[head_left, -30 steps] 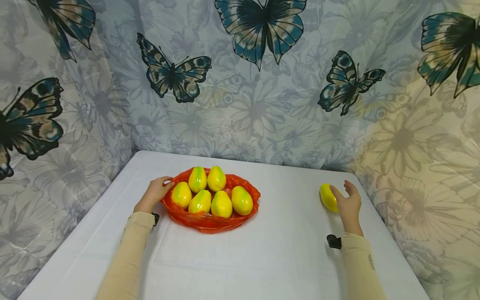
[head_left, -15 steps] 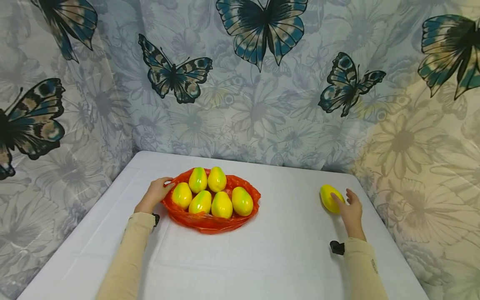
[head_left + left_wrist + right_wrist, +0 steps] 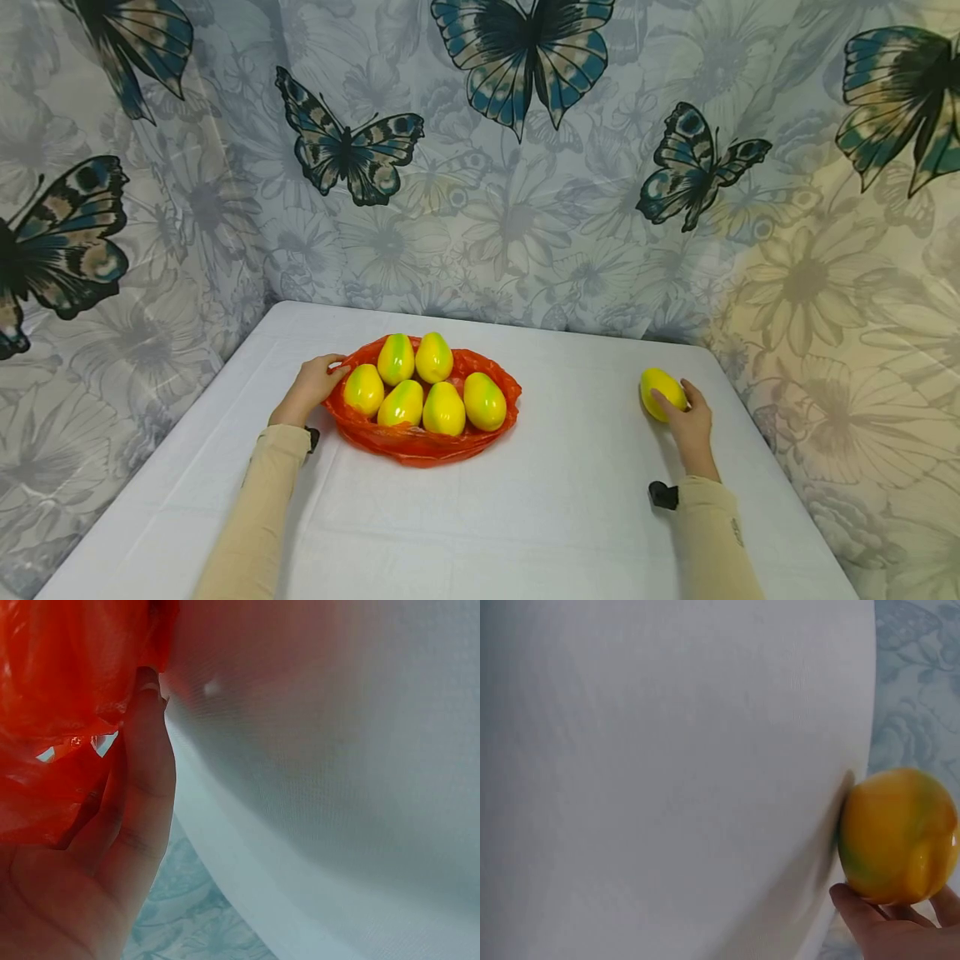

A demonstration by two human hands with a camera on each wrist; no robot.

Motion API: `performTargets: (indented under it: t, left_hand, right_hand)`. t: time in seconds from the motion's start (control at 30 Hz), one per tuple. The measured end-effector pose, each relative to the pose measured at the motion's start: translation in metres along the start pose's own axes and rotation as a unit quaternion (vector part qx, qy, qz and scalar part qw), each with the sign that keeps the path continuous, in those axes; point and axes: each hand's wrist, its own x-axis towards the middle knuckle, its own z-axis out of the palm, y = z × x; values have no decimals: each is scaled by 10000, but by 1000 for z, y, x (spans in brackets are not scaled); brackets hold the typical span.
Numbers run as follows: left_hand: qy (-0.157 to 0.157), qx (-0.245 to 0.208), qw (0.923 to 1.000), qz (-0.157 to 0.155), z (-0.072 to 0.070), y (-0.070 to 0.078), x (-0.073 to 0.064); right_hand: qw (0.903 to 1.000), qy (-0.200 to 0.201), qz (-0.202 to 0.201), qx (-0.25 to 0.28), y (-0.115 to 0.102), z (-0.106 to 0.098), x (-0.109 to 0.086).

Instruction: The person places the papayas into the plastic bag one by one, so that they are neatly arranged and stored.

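In the head view, a red plastic bag (image 3: 420, 450) lies spread open on the white table, its rim rolled out into an oval. Several glossy yellow-green mangoes (image 3: 443, 408) sit inside it. My left hand (image 3: 309, 390) pinches the bag's left rim; the left wrist view has its fingers (image 3: 142, 772) against the red plastic (image 3: 67, 675). Far to the right is a single mango (image 3: 660, 393). My right hand (image 3: 692, 425) holds this mango from its near side, thumb in front and fingers along its right. Fingertips show right under the mango (image 3: 896, 836) in the right wrist view.
The white-covered table (image 3: 480, 533) meets a cloth backdrop (image 3: 517, 217) printed with flowers and butterflies at the back and sides. Its right edge (image 3: 780, 475) runs close beside the right forearm. Black wrist cameras (image 3: 663, 495) sit at both cuffs.
My right hand has moved left and closed its thumb and fingers around the lone mango, from hovering beside it. The left hand and the bag stay where they were.
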Motion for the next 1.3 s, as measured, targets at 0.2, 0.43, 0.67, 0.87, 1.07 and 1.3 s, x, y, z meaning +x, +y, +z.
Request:
performTargets:
  t: [0.2, 0.43, 0.67, 0.87, 1.07, 1.3]
  left_hand:
    - [-2, -35, 10000, -16, 0, 0, 0]
    - [-29, -48, 10000, -29, 0, -1, 3]
    - [-17, 11, 10000, 7, 0, -1, 2]
    - [0, 19, 10000, 29, 0, -1, 2]
    - [-48, -60, 9999, -67, 0, 0, 3]
    - [-62, -41, 10000, -48, 0, 0, 2]
  right_hand:
    - [9998, 146, -126, 108, -4, 10, -4]
    - [9985, 250, -321, 355, -12, 23, -7]
    - [9977, 140, -493, 447, -24, 43, -11]
    - [9956, 107, -761, 531, -35, 63, -13]
    - [9941, -25, -844, 687, -48, 84, -17]
    - [9919, -268, -917, 835, -62, 109, -22]
